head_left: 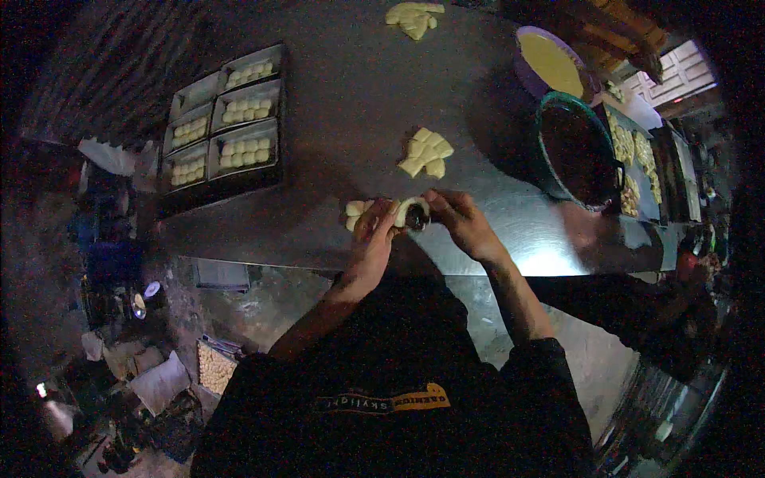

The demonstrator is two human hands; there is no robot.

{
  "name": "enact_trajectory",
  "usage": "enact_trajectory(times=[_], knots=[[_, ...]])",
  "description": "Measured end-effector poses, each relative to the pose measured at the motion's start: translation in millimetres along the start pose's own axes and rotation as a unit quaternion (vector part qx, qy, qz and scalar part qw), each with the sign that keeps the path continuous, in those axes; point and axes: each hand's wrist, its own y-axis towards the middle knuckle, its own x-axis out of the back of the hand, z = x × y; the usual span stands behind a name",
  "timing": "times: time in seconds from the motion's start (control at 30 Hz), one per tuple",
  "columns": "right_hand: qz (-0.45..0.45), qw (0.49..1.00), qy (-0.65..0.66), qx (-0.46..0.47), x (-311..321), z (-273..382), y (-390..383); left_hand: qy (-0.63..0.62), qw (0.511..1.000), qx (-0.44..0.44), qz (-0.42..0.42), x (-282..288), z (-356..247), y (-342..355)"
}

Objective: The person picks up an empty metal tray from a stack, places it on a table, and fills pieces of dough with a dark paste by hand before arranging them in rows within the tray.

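Just above the table's front edge, my left hand (374,243) cups a piece of pale dough (401,212) with a dark filling (417,217) showing in its open side. My right hand (462,225) has its fingers closed on the right edge of that same dough piece. Beside my left hand's fingers, small dough pieces (352,210) lie on the table, partly hidden by the hand. A little farther away sits a loose heap of cut dough pieces (426,153). Another such heap (414,19) lies at the far side.
At the left stand rectangular tins (192,96), most holding rows of dough balls. To the right are a teal-rimmed tub (543,147) with dark contents and a purple tub (523,73) of something yellow. Trays of pale pieces (625,151) lie beyond. The metal table (335,119) ends near my waist.
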Motion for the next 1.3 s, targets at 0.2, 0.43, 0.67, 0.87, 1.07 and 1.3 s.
enact_trajectory(times=[0.2, 0.43, 0.67, 0.87, 1.07, 1.3], knots=[[-0.134, 0.821, -0.479, 0.281, -42.7, 1.7, 11.6, -0.069, 0.997, 0.017, 0.002, 9.3, -22.8, -0.8], [-0.029, 0.951, -0.281, 0.124, -47.3, 25.9, -17.0, 0.116, 0.992, -0.037, 0.014, 28.2, -8.5, -0.5], [-0.082, 0.899, -0.326, 0.282, -36.9, 28.1, -62.7, -0.39, 0.871, 0.235, 0.183, 20.4, -47.9, 7.6], [-0.12, 0.987, -0.084, 0.061, -18.7, 41.5, -67.8, 0.062, 0.958, -0.14, 0.241, -2.3, -80.6, 10.2], [-0.179, 0.972, 0.064, 0.14, -3.5, 16.2, -65.9, 0.115, 0.972, -0.132, 0.157, -25.5, -73.2, 3.7], [-0.086, 0.931, -0.313, 0.168, 33.1, 11.0, -66.4, -0.071, 0.976, 0.199, 0.057, -59.6, -65.3, -14.3]])
